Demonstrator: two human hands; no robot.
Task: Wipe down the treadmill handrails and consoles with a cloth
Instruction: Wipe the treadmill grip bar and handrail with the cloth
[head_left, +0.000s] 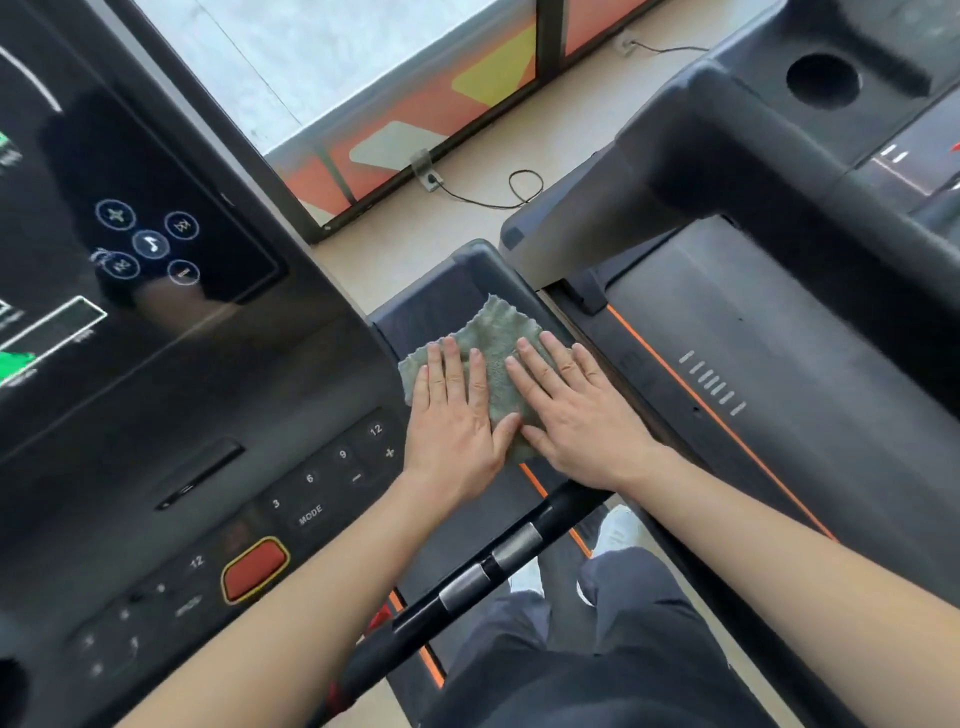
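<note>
A grey-green cloth (493, 332) lies spread on the dark right-hand tray of the treadmill console (415, 312). My left hand (454, 415) presses flat on the cloth's left part, fingers straight. Beside it my right hand (576, 410) lies flat on the cloth's right part, its thumb touching the left thumb. The glossy console panel (218, 374) with its screen, round touch icons, number keys and a red stop button (254, 569) fills the left of the view. A black handrail with silver grip sensors (493, 561) runs below my wrists.
A second treadmill (753, 171) stands close on the right, its belt (769, 332) edged in orange and a cup holder (823, 80) on top. Floor sockets with a black cable (524, 187) lie by the window wall ahead. My legs and white shoes stand on the belt below.
</note>
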